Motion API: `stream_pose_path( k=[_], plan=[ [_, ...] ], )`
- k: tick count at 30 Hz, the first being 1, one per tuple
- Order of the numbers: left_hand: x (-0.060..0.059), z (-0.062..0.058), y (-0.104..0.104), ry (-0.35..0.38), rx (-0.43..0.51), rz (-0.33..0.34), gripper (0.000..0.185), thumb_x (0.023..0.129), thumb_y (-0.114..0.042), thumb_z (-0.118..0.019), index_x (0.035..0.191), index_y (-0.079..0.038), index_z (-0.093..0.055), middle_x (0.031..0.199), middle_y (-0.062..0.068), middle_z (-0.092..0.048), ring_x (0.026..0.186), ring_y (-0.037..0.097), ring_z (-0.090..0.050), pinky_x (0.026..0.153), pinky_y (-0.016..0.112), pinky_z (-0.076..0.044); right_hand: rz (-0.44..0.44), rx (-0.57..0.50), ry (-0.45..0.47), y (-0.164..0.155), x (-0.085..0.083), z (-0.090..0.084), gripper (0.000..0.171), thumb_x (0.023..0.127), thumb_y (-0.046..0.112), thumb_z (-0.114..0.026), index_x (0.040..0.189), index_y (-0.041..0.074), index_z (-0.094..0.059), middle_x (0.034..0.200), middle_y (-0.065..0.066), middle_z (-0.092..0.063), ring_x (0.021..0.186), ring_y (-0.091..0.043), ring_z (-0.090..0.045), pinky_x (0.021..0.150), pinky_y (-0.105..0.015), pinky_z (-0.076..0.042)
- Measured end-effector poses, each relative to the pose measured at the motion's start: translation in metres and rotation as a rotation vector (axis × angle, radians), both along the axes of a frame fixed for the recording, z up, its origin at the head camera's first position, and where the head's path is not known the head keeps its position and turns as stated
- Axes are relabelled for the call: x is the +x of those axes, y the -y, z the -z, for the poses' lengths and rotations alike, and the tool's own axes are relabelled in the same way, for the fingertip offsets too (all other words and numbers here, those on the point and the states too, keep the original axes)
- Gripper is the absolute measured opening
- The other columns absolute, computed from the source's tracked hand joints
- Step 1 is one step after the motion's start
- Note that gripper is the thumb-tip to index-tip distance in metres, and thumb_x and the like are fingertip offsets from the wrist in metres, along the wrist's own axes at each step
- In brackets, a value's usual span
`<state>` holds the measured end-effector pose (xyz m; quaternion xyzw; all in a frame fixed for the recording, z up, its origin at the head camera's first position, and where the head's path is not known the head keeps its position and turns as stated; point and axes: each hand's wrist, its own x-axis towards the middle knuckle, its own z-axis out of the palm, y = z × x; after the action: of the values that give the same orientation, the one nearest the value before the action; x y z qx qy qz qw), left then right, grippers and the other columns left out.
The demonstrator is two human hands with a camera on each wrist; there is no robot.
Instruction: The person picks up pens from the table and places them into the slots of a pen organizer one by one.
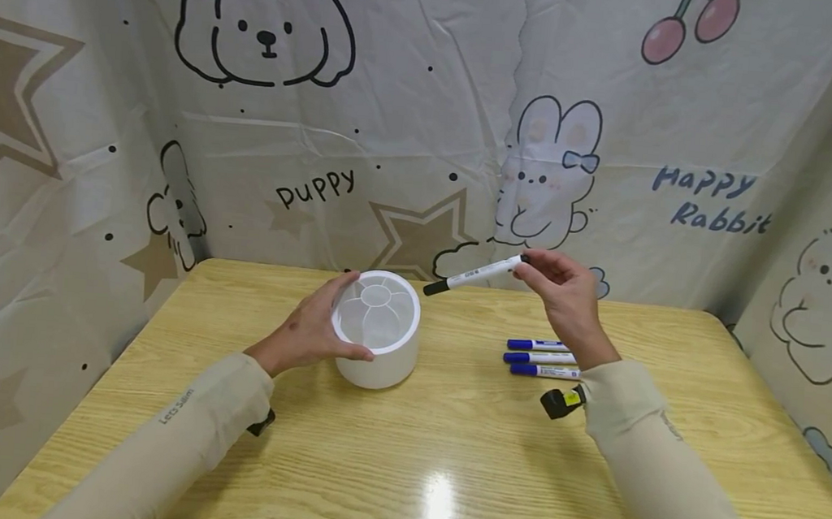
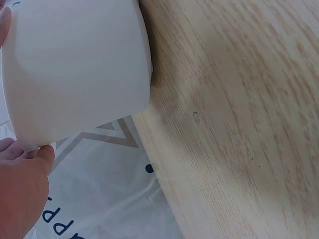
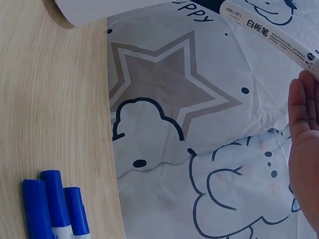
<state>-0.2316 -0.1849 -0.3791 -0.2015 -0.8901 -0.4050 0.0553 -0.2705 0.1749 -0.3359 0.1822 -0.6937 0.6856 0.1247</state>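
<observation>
The white divided holder (image 1: 375, 330), whose compartments appear empty, is grasped by the left hand (image 1: 305, 334). A black-capped marker (image 1: 473, 274) is pinched by the right hand (image 1: 567, 300) above the table (image 1: 444, 457).

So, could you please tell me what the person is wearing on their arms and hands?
Both arms wear long, snug beige sleeves down to the wrists. The left sleeve has small dark lettering printed along it; the right sleeve bears a faint mark. A small black device with a yellow spot sits at the right wrist. The left hand and right hand are bare.
</observation>
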Motion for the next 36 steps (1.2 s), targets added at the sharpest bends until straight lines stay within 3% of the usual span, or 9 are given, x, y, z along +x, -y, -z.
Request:
stream_pose_path(
  k=[5, 19, 36],
  plan=[
    [-0.001, 0.0, 0.001, 0.01, -0.002, -0.003, 0.125, 0.057, -0.032, -0.099, 0.155, -0.002, -0.028, 0.15, 0.017, -0.043, 0.13, 0.034, -0.047, 0.108, 0.052, -0.042, 0.018, 0.033, -0.007, 0.006, -0.002, -0.002, 0.019, 0.091, 0.007, -0.073, 0.11, 0.003, -0.071, 0.1, 0.005, -0.071, 0.087, -0.009, -0.07, 0.087, -0.018, -0.055],
    [0.001, 0.0, 0.001, 0.011, 0.01, -0.005, 0.125, 0.057, -0.031, -0.1, 0.155, -0.003, -0.027, 0.151, 0.017, -0.041, 0.13, 0.034, -0.048, 0.108, 0.052, -0.042, -0.021, -0.017, -0.011, 0.019, -0.008, -0.002, 0.016, 0.09, 0.001, -0.072, 0.105, 0.008, -0.072, 0.098, 0.005, -0.072, 0.086, -0.009, -0.07, 0.086, -0.021, -0.056],
    [0.002, 0.0, -0.001, 0.005, -0.005, -0.004, 0.124, 0.058, -0.032, -0.099, 0.155, -0.004, -0.027, 0.151, 0.017, -0.041, 0.13, 0.034, -0.047, 0.107, 0.052, -0.043, -0.014, 0.046, 0.01, 0.032, -0.013, 0.001, 0.025, 0.091, 0.004, -0.073, 0.113, -0.007, -0.068, 0.093, 0.007, -0.071, 0.086, -0.008, -0.068, 0.083, -0.019, -0.056]
  ],
)
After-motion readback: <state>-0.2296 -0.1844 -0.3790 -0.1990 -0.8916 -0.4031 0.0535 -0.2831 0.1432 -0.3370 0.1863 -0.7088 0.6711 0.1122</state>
